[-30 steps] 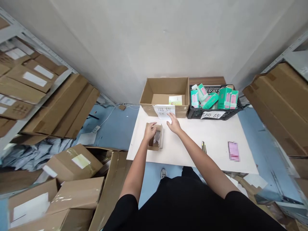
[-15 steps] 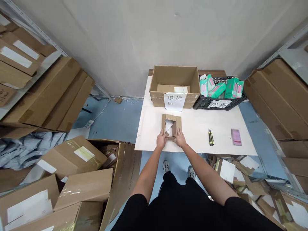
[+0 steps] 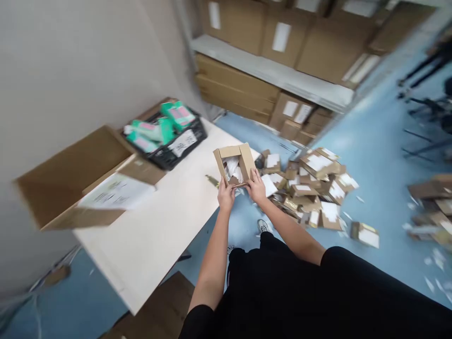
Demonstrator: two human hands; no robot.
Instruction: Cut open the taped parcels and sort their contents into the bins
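A small open cardboard box (image 3: 249, 160) is held between my two hands, its open top facing me. Crumpled white and clear packing material (image 3: 233, 168) lies inside it. My left hand (image 3: 226, 194) grips the near left corner, and my right hand (image 3: 256, 187) grips the near right side. The box is at the right end of the white table (image 3: 155, 235), by its edge. Just left of the box, a yellow and black utility knife (image 3: 212, 181) lies on the table, blurred and partly covered.
A large open carton (image 3: 81, 174) with a paper sign and a black crate (image 3: 165, 157) of green and pink boxes stand on the table. Many used cardboard boxes (image 3: 310, 188) are piled on the floor to the right. Behind is a shelf (image 3: 275, 68) of cartons. A person's legs (image 3: 425, 63) show far right.
My view has swung to the right, bringing the floor pile and shelf into sight. The small box has come up off the table with both hands and moved toward its right end.
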